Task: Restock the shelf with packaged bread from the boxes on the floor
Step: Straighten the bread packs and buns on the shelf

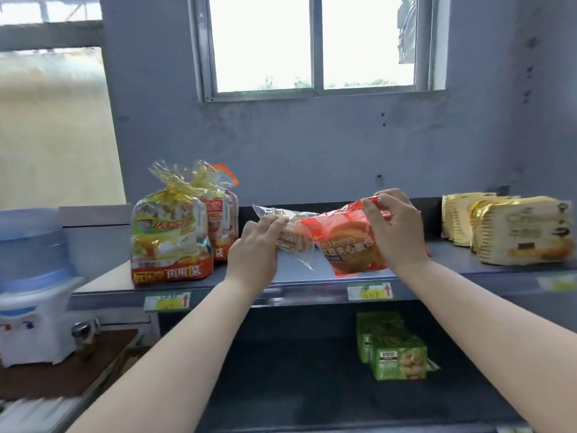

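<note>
My right hand grips the top edge of a red packet of red bean bread, held tilted just above the top shelf. My left hand holds a clear packet of bread right beside it, low over the shelf's middle. The two packets overlap, the red one in front. Two tall bags of sliced bread stand at the shelf's left end. Gold-wrapped bread packs lie at its right end. No boxes are in view.
Green snack packs sit on the lower shelf. A water dispenser stands on a brown table to the left. Price tags hang on the shelf's front rail. A grey wall with a window rises behind.
</note>
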